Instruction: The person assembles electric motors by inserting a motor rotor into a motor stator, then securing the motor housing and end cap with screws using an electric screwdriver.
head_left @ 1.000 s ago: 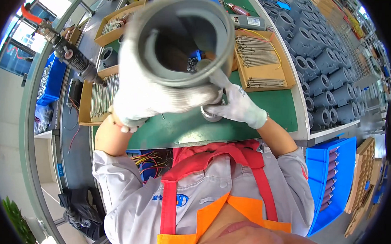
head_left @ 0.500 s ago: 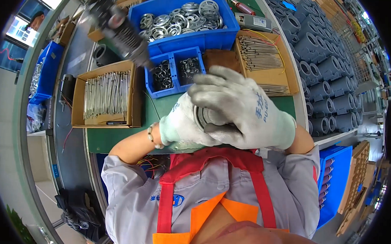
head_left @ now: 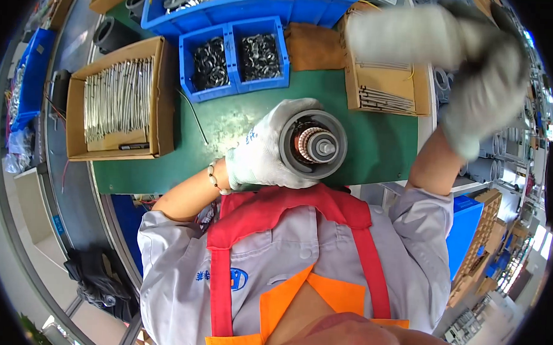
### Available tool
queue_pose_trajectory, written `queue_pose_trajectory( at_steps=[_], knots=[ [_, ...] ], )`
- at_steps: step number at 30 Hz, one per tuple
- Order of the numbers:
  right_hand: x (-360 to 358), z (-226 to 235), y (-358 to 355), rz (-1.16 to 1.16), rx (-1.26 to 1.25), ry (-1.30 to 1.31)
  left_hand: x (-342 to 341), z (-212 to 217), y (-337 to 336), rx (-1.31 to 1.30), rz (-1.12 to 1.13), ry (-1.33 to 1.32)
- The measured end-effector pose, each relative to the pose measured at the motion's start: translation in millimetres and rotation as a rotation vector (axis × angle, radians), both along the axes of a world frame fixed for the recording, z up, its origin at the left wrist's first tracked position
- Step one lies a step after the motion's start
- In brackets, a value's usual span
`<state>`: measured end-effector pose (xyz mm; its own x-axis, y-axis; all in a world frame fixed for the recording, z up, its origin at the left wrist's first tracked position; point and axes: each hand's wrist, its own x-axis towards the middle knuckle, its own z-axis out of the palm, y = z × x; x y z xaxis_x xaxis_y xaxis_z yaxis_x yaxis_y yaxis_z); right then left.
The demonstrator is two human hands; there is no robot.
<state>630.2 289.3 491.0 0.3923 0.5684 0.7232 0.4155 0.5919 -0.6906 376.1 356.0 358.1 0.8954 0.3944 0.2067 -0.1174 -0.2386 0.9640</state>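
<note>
- since half a second ago the right hand [head_left: 472,76] has lifted off the part and swung up toward one o'clock, where it shows only as a blurred white glove; whether it is open or closed cannot be told.
- with that glove gone, the round grey motor part [head_left: 312,144] is uncovered: a grey ring with a coppery wound core and a pale metal hub in its middle.
- the part sits near the picture's centre, over the near edge of the green worktop [head_left: 229,124], just above the red apron straps.
- the left hand [head_left: 262,150], in a white glove, is wrapped round the part from nine o'clock, gripping its rim.
- at twelve o'clock from the part, two small blue bins [head_left: 238,57] hold dark metal rings.
- behind them stands a larger blue tray [head_left: 246,11] of silvery washers.
- at nine o'clock, well apart, a cardboard box [head_left: 116,101] holds rows of pale metal rods.
- at two o'clock, a second cardboard tray [head_left: 384,97] lies partly behind the raised glove.
</note>
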Motion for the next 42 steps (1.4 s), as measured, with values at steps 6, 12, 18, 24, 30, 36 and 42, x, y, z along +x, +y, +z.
queue_pose_trajectory(
  at_steps=[6,12,18,24,30,36,42],
  knots=[
    [54,-175,91,-0.514,-0.664,-0.473,5,6,7,-0.01,-0.03,-0.014],
    [39,-126,49,-0.376,-0.529,-0.376,-41,-62,-2,-0.167,0.033,-0.044],
    [-26,-125,-41,0.713,-0.872,0.145,-27,-126,-48,-0.308,0.384,0.121],
    [-87,-175,-57,0.638,-0.649,0.638,1,-117,-30,0.134,0.432,-0.168],
    [-88,-182,-64,0.562,-0.65,0.598,-2,-112,-36,0.055,0.433,-0.052],
    [-80,-182,-57,0.532,-0.758,0.525,-3,-135,-31,0.22,0.357,-0.126],
    [-85,-167,-41,0.706,-0.373,0.197,1,-131,-28,0.198,0.379,-0.231]
  ],
)
